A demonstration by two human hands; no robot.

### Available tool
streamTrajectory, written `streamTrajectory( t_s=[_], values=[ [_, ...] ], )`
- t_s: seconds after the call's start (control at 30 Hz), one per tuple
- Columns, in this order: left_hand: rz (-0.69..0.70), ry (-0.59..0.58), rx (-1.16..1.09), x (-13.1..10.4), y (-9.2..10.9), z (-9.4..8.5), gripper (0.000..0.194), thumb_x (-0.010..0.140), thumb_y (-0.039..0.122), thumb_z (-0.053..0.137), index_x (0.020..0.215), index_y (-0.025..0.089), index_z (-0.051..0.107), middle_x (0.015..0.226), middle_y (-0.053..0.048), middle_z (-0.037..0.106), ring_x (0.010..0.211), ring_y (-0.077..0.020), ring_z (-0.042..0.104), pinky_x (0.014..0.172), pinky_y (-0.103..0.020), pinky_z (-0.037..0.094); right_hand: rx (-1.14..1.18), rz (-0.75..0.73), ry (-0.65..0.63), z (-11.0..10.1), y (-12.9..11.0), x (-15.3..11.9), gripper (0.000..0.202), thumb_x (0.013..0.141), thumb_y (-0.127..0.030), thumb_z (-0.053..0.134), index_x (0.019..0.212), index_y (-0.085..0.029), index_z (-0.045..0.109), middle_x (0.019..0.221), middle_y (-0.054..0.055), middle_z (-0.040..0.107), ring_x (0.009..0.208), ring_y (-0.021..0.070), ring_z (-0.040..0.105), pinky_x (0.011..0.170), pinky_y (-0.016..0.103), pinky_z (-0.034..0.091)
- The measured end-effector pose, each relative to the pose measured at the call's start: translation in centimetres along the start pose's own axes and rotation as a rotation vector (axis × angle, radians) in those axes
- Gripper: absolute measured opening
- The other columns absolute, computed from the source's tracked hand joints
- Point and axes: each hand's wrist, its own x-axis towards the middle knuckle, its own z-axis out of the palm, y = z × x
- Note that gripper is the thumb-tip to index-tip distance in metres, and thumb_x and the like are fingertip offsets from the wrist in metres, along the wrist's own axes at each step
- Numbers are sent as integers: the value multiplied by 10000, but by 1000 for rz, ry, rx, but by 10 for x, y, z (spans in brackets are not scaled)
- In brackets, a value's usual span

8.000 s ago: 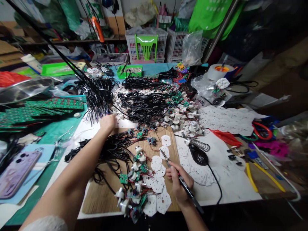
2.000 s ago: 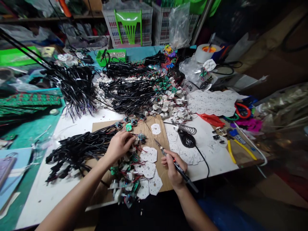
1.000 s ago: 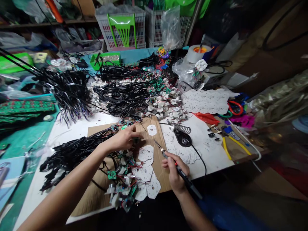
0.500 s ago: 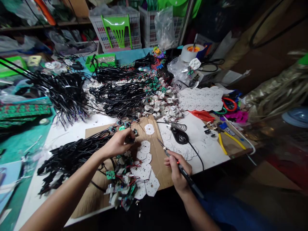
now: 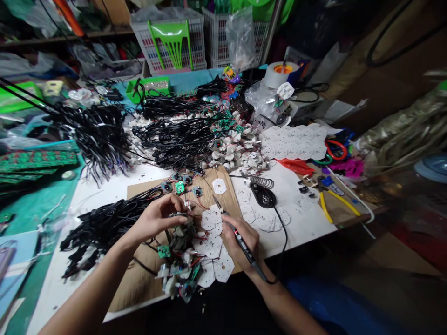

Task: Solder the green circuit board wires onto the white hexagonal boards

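gripping a soldering iron (image 5: 240, 242) pen-style, the right hand (image 5: 240, 239) points its tip at the white led discs (image 5: 213, 218) on the cardboard sheet (image 5: 146, 274). the left hand (image 5: 159, 218) pinches a small wired part (image 5: 179, 215) between its fingertips, just left of the tip, beside a bundle of black cables (image 5: 104, 223) and above a heap of little motors and green boards (image 5: 179, 272).

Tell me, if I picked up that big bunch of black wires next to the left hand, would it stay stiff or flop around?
The bunch of black wires would probably flop: its thin strands sprawl and curl loosely over the table. It likely comes up tangled, since the strands cross each other. It may also tug the small parts under the left hand, where the wires seem to end.
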Motion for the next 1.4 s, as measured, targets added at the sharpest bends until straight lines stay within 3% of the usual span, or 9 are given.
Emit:
streamTrajectory(
  t_s=[0.17, 0.33, 0.4, 0.5, 0.6, 0.7, 0.97, 1.13, 1.4],
  values=[
    [-121, 154, 0, 22, 13, 12, 409, 690, 390, 877, 871, 196, 567, 830, -17, 707, 720, -154, 683, 666, -285, 572, 7, 54, 39, -3, 3, -5, 267, 1010, -215, 583, 1224, -246, 738, 934, 47, 804, 739, 178, 782, 722, 293, 660],
    [-93, 373, -16, 66, 20, 17, 451, 618, 425, 883, 929, 176, 671, 827, -33, 724, 737, -175, 689, 708, -307, 569, -46, 87, 120, -17, 12, -13, 248, 998, -225, 609, 1200, -240, 753, 921, 49, 808, 701, 177, 787, 708, 290, 669],
    [-79, 376, 151, 84, 16, 21, 371, 692, 444, 818, 922, 174, 708, 835, -51, 735, 759, -206, 699, 717, -323, 551, -65, 98, 149, -26, 16, -17, 249, 1002, -239, 603, 1198, -234, 756, 907, 51, 808, 679, 175, 783, 675, 280, 669],
    [-20, 316, 653, 104, 4, 33, 203, 852, 358, 639, 867, 178, 731, 868, -96, 731, 822, -261, 707, 749, -350, 516, -94, 116, 206, -40, 23, -24, 243, 1007, -266, 600, 1179, -227, 767, 861, 46, 804, 639, 171, 774, 624, 268, 666],
    [18, 263, 1052, 111, -11, 46, 246, 926, 254, 484, 844, 165, 698, 900, -160, 703, 857, -306, 695, 742, -370, 498, -131, 163, 250, -55, 26, -29, 242, 1010, -281, 602, 1168, -221, 776, 837, 45, 800, 619, 172, 768, 595, 265, 666],
    [28, 268, 1208, 107, -22, 52, 277, 953, 230, 406, 865, 165, 660, 910, -180, 697, 850, -304, 691, 717, -356, 484, -165, 224, 315, -68, 29, -30, 251, 1015, -291, 602, 1176, -215, 778, 860, 55, 805, 608, 165, 766, 575, 254, 661],
    [-208, -7, 945, 73, -36, 35, 376, 936, 497, 432, 890, 224, 687, 788, -70, 746, 732, -243, 694, 660, -301, 457, -281, 213, 394, -85, 36, -23, 224, 1008, -282, 623, 1111, -185, 797, 830, 67, 820, 557, 159, 754, 578, 243, 656],
    [-258, -8, 742, 71, -32, 33, 453, 886, 563, 458, 1013, 239, 748, 990, -45, 801, 863, -235, 719, 755, -288, 501, -372, 50, 359, -84, 38, -19, 204, 993, -205, 623, 1104, -192, 794, 868, 75, 827, 587, 161, 769, 566, 221, 646],
    [-171, -39, 824, 77, -13, 45, 424, 866, 513, 475, 936, 213, 766, 977, -94, 793, 882, -265, 713, 769, -321, 482, -461, -84, 291, -82, 41, -15, 232, 985, -153, 607, 1136, -199, 776, 919, 89, 833, 733, 197, 808, 709, 270, 668]
  ],
)
